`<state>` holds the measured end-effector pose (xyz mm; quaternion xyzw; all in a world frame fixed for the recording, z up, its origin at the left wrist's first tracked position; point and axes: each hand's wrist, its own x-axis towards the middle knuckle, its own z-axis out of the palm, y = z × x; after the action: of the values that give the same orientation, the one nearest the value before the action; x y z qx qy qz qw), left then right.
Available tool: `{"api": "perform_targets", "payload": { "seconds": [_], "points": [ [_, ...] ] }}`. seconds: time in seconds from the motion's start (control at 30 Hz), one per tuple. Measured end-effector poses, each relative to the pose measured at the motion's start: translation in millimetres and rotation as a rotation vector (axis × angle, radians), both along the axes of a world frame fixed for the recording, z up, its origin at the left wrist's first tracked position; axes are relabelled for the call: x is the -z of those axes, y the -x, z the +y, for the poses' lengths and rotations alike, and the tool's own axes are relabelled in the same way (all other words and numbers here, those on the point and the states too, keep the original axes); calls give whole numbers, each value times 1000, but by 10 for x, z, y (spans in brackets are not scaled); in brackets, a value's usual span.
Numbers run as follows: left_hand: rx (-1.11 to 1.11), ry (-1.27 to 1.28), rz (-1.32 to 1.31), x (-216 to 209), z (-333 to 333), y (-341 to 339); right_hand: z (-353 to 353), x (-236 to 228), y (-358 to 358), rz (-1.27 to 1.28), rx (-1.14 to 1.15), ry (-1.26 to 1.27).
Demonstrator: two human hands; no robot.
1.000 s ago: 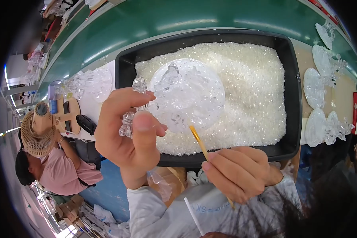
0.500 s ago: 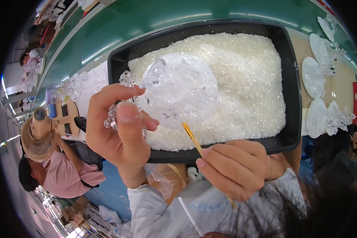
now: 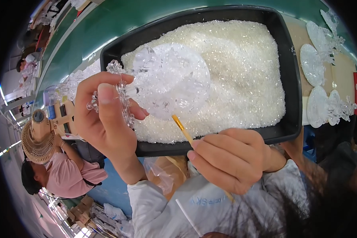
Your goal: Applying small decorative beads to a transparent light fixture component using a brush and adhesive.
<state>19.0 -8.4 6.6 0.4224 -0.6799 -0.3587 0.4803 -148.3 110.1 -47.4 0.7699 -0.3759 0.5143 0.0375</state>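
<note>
My left hand [image 3: 113, 123] is closed round the beaded, crystal-like end of a clear plastic ornament [image 3: 182, 81]. The ornament's round, whitish disc is turned up over the tray and has clear shapes around it. In my right hand [image 3: 234, 160] is a thin brush [image 3: 186, 134] with a yellowish handle, its tip at the disc's lower edge; I cannot tell whether it touches. Beneath both lies a large black tray [image 3: 290, 83] filled with glittering whitish flakes [image 3: 246, 75].
Several similar clear disc ornaments [image 3: 312, 65] stand on a board to the right, near a red strip [image 3: 356, 93]. More clear pieces [image 3: 73, 81] lie left of the tray. A person in pink [image 3: 73, 176] sits at the left, by a wooden board [image 3: 65, 113].
My left hand and the ornament have shifted left and slightly up in view. My right hand and the brush have moved the same way, as has the tray, a little.
</note>
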Motion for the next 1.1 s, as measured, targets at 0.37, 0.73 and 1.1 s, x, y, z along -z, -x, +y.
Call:
{"api": "perform_targets", "payload": {
  "seconds": [0.37, 0.73, 1.1],
  "points": [
    [3, -3, -3, 35, 16, 25, 2, 7, 11, 35, -17, -34],
    [7, 4, 28, 8, -21, -31, 31, 21, -10, -65, 27, 13],
    [-5, 2, 26, 13, -38, -41, 55, 16, 58, -39, 33, 33]
  ]
}}
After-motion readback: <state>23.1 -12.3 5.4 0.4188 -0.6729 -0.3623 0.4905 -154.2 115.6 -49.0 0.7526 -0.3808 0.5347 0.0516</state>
